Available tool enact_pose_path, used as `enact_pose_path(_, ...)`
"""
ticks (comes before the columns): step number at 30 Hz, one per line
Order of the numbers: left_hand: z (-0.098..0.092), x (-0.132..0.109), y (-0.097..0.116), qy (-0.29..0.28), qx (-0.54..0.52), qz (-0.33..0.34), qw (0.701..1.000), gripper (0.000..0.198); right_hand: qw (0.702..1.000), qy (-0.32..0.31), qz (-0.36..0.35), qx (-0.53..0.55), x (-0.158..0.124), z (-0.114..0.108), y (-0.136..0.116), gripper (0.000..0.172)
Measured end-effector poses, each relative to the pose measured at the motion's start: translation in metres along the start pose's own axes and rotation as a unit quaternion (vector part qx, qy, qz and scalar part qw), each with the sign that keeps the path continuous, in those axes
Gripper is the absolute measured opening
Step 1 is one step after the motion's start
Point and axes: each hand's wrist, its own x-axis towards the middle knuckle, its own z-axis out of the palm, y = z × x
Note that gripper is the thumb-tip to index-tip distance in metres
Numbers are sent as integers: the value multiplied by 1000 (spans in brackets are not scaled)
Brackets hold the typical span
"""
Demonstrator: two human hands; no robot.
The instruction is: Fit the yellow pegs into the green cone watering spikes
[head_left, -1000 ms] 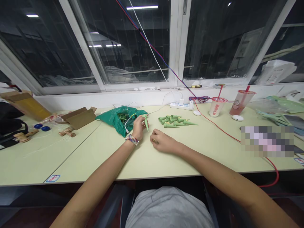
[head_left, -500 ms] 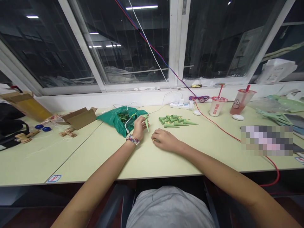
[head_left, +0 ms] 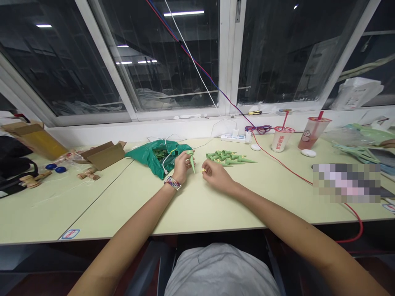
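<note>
Beside the open green plastic bag (head_left: 148, 154), my left hand (head_left: 182, 167) holds a green cone-shaped piece (head_left: 192, 161) with its tip pointing down. My right hand (head_left: 216, 176) pinches a small yellowish piece (head_left: 203, 169) just to the right of the cone, not touching it. Behind my right hand lies a group of several green cones (head_left: 230, 156), with bits of yellow among them. More green pieces show inside the bag's mouth, and a white cable end rests on the bag.
A cardboard box (head_left: 103, 155), wooden toys (head_left: 88, 174) and blue balls (head_left: 61, 169) are at the left. A power strip (head_left: 236, 138) lies by the window. Two drink cups (head_left: 281, 139) and a red cable (head_left: 285, 163) are on the right. Another person's hand (head_left: 388, 143) shows at the right edge.
My right hand has risen off the table and moved slightly right, its small yellowish piece now showing at the fingertips. The left hand has barely moved. Another person's hand has appeared at the right edge.
</note>
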Motion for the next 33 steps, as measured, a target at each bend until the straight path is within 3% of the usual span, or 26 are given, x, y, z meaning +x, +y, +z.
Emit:
enact_pose_path(3,2,-1,0,-42,14,-15,999,49,994,83,15,75,8,-7,2,8)
enact_pose_path(8,7,-9,0,-125,41,-8,991,56,982,169,9,81,13,-19,9,12)
enact_pose_path(11,9,-12,-1,-158,64,26,985,55,983,171,-6,64,14,-22,14,14)
enact_pose_path(20,9,-12,-3,-166,81,34,982,61,985,163,-37,36,12,-22,9,15)
enact_pose_path(33,8,-12,-2,-151,81,34,985,52,973,178,58,133,14,-19,14,26)
